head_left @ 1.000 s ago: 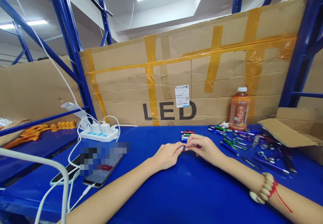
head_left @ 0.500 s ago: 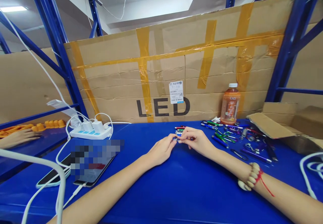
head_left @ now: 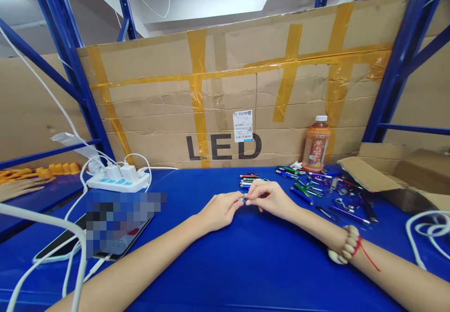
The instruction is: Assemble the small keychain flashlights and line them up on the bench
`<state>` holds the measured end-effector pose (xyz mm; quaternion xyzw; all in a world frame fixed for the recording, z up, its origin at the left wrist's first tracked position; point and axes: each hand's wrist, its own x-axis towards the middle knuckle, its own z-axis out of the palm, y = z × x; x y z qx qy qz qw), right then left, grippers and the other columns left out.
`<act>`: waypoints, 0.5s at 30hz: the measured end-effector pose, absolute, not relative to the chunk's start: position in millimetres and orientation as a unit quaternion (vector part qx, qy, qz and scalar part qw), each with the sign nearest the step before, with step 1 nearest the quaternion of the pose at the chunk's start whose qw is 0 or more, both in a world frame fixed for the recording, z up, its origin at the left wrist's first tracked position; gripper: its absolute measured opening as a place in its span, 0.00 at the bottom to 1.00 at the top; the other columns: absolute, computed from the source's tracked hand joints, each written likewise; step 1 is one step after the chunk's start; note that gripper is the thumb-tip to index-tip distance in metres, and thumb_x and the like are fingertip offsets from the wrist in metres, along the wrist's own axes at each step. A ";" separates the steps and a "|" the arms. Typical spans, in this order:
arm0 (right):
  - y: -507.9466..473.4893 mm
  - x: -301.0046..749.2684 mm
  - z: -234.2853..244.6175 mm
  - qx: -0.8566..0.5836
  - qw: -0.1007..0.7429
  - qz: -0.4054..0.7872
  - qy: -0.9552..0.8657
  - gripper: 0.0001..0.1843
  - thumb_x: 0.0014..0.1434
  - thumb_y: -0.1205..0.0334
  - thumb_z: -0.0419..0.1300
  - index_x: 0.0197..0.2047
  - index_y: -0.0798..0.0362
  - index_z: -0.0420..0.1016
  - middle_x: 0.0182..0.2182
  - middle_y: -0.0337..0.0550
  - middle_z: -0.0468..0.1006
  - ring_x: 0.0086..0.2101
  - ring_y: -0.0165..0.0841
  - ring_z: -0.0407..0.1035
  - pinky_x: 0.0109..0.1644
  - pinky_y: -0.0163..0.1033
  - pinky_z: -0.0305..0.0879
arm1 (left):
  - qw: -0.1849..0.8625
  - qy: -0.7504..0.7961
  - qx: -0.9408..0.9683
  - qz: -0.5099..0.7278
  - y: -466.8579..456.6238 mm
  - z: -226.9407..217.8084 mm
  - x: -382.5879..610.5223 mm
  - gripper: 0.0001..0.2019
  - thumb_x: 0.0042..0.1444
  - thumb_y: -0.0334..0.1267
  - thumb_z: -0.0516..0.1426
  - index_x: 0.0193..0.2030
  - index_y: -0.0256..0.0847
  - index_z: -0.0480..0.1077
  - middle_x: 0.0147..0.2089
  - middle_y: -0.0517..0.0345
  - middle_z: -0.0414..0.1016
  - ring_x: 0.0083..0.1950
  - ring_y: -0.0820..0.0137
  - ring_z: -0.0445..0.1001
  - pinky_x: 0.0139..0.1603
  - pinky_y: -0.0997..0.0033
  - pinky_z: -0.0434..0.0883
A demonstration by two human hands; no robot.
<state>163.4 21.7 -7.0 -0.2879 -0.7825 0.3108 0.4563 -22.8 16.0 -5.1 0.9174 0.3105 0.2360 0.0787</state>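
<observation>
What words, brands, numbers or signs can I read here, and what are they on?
"LED": large black letters on the cardboard panel.
White label on that panel: print and barcode, too small to read.
Orange bottle: pale characters, too blurred to read.
Phone: screen pixelated, unreadable.
Small shiny piece in the fingertips: no writing I can make out.

1 head view, forward and down
</observation>
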 end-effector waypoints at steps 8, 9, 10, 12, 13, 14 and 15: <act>20.5 164.6 -2.3 -0.284 0.456 0.154 -0.830 0.18 0.48 0.51 0.62 0.16 0.55 0.69 0.19 0.41 0.68 0.25 0.28 0.63 0.30 0.35 0.62 | 0.044 0.292 0.921 0.253 15.1 -4.8 -22.1 0.11 0.61 0.35 0.43 0.41 0.41 0.66 0.40 0.58 0.73 0.38 0.72 0.71 0.38 0.77 0.65; 19.9 163.5 -2.3 -0.294 0.455 0.172 -0.823 0.19 0.48 0.50 0.61 0.16 0.55 0.68 0.19 0.41 0.68 0.25 0.28 0.63 0.30 0.35 0.62 | 0.046 0.294 0.921 0.252 15.6 -5.1 -22.0 0.11 0.61 0.35 0.43 0.40 0.41 0.66 0.40 0.58 0.73 0.38 0.72 0.71 0.38 0.77 0.65; 19.3 162.3 -2.4 -0.307 0.452 0.204 -0.813 0.20 0.47 0.48 0.61 0.16 0.55 0.67 0.20 0.41 0.68 0.25 0.28 0.63 0.29 0.35 0.62 | 0.049 0.296 0.920 0.252 15.9 -5.4 -21.9 0.11 0.61 0.35 0.43 0.41 0.41 0.66 0.40 0.58 0.73 0.39 0.72 0.71 0.38 0.77 0.65; 18.0 159.5 -3.2 -0.337 0.439 0.290 -0.781 0.21 0.44 0.46 0.62 0.17 0.56 0.66 0.21 0.40 0.68 0.22 0.26 0.63 0.25 0.33 0.62 | 0.054 0.301 0.917 0.255 16.2 -5.6 -21.8 0.11 0.61 0.35 0.43 0.42 0.41 0.65 0.40 0.58 0.73 0.39 0.72 0.71 0.38 0.77 0.65; 17.4 158.2 -3.6 -0.356 0.427 0.331 -0.763 0.22 0.42 0.45 0.63 0.18 0.56 0.66 0.22 0.40 0.68 0.20 0.25 0.63 0.22 0.32 0.60 | 0.054 0.305 0.916 0.256 16.1 -5.5 -21.6 0.11 0.61 0.35 0.43 0.42 0.41 0.65 0.40 0.58 0.73 0.39 0.72 0.71 0.38 0.77 0.65; 17.0 157.1 -4.1 -0.377 0.416 0.363 -0.744 0.22 0.40 0.45 0.64 0.19 0.57 0.66 0.21 0.39 0.68 0.19 0.24 0.62 0.19 0.31 0.58 | 0.051 0.310 0.914 0.256 15.8 -5.4 -21.3 0.11 0.61 0.35 0.43 0.42 0.41 0.65 0.40 0.58 0.72 0.39 0.72 0.71 0.38 0.76 0.65; 16.6 156.2 -4.5 -0.401 0.406 0.385 -0.725 0.22 0.38 0.45 0.64 0.20 0.57 0.66 0.20 0.38 0.68 0.17 0.24 0.61 0.17 0.30 0.56 | 0.046 0.317 0.912 0.256 15.6 -5.2 -21.0 0.11 0.61 0.35 0.44 0.41 0.40 0.65 0.39 0.58 0.72 0.38 0.72 0.71 0.38 0.76 0.65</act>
